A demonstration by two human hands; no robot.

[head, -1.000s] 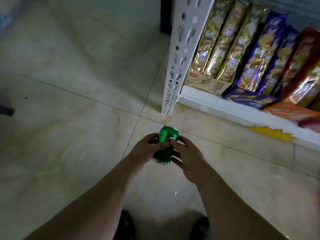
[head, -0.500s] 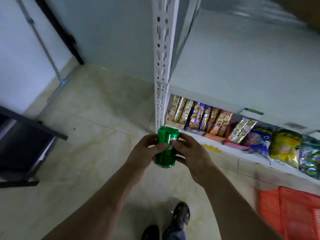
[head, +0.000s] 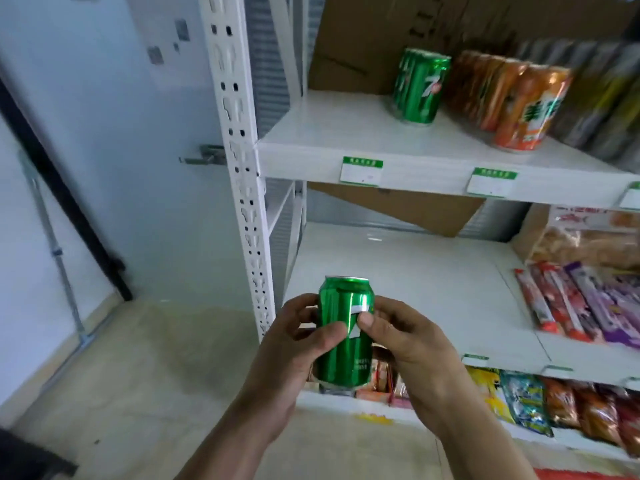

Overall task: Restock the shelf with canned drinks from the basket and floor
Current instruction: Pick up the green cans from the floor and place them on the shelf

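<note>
Green can upright, gripped by left hand and right hand, fingers curled round it. Risk: clipping upper shelf edge, toppling shelved green can.

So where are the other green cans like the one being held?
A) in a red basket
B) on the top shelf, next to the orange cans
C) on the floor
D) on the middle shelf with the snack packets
B: a row of green cans stands on the top shelf, just left of the orange cans, while both hands hold the green can lower down.
</note>
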